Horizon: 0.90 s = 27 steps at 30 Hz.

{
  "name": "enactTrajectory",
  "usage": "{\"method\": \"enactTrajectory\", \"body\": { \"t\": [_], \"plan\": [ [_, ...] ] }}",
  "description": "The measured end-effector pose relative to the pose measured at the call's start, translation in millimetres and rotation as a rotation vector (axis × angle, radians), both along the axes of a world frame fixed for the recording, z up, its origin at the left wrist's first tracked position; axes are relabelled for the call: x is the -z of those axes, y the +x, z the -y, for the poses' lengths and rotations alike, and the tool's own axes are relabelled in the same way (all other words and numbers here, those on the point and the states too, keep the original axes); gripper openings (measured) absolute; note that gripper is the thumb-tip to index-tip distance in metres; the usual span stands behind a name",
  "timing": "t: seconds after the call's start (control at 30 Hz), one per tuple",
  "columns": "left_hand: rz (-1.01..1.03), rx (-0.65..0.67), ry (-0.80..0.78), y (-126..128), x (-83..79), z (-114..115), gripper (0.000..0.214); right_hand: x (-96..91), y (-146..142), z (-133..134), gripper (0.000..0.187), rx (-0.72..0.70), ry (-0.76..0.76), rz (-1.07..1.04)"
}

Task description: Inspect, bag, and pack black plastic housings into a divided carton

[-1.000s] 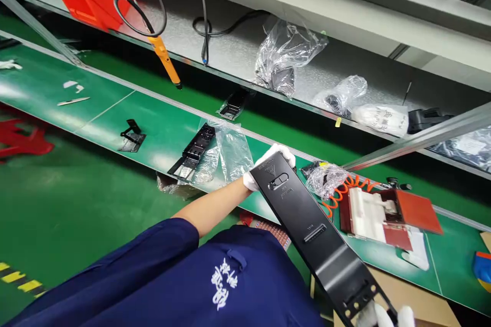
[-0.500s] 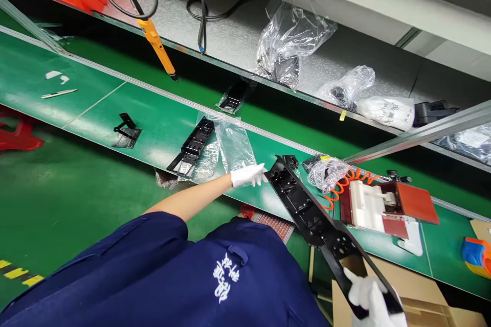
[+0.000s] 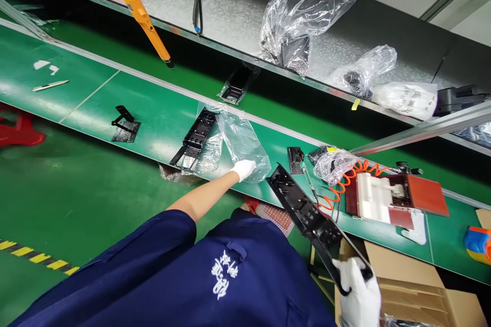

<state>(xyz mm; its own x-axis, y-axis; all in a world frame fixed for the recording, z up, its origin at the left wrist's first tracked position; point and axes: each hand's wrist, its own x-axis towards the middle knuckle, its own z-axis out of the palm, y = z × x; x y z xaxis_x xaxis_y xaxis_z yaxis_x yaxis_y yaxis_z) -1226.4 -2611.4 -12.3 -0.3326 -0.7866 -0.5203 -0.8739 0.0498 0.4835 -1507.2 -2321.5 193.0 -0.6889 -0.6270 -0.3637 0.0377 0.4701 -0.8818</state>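
My right hand (image 3: pixel 359 291), in a white glove, grips the narrow end of a long black plastic frame (image 3: pixel 297 207). The frame slants up and left, its wider end reaching over the bench edge. In a white glove too, my left hand (image 3: pixel 244 169) is closed on the lower edge of a clear plastic bag (image 3: pixel 241 138) on the bench. Left of the bag lies a similar black frame (image 3: pixel 199 135). A small black part (image 3: pixel 295 159) and a thin green-tipped tool (image 3: pixel 308 176) rest beyond the held frame.
An orange electric screwdriver (image 3: pixel 148 25) hangs at the upper left. A black bracket (image 3: pixel 125 125) stands on the green bench (image 3: pixel 153 117). To the right are a bagged part (image 3: pixel 333 164), an orange coiled hose (image 3: pixel 337 186) and a red-and-white fixture (image 3: pixel 395 196). Below sits an open cardboard box (image 3: pixel 406 271).
My left hand has left the frame's far end and moved left onto the plastic bag. My right hand still holds the frame, now tilted slightly differently and nearer my body.
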Motion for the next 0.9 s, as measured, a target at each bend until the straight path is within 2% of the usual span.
{"method": "enactTrajectory", "body": {
  "t": [0.1, 0.2, 0.33, 0.47, 0.6, 0.77, 0.9],
  "plan": [
    [-0.032, 0.005, -0.085, -10, -5.7, 5, 0.035, 2.8, 22, 32, 0.052, 0.007, 0.054, 0.023],
    [-0.077, 0.026, -0.150, -14, -9.4, 0, 0.035, 6.7, 34, 53, 0.053, 0.003, 0.023, 0.055],
    [-0.108, 0.014, -0.197, -16, -8.3, -13, 0.034, 17.7, 39, 64, 0.049, 0.034, 0.028, 0.079],
    [-0.131, -0.011, -0.237, -20, -8.7, -21, 0.034, 29.6, 46, 71, 0.054, -0.005, 0.050, 0.173],
    [-0.178, 0.032, -0.255, -19, -14.9, -23, 0.031, 36.3, 52, 78, 0.063, 0.093, 0.003, 0.277],
    [-0.229, 0.055, -0.290, -20, -30.2, -27, 0.029, 47.6, 55, 80, 0.059, 0.121, -0.052, 0.292],
    [-0.359, 0.156, -0.333, -45, -54.6, -45, 0.031, 70.2, 59, 93, 0.050, 0.002, -0.094, 0.217]
  ]
}}
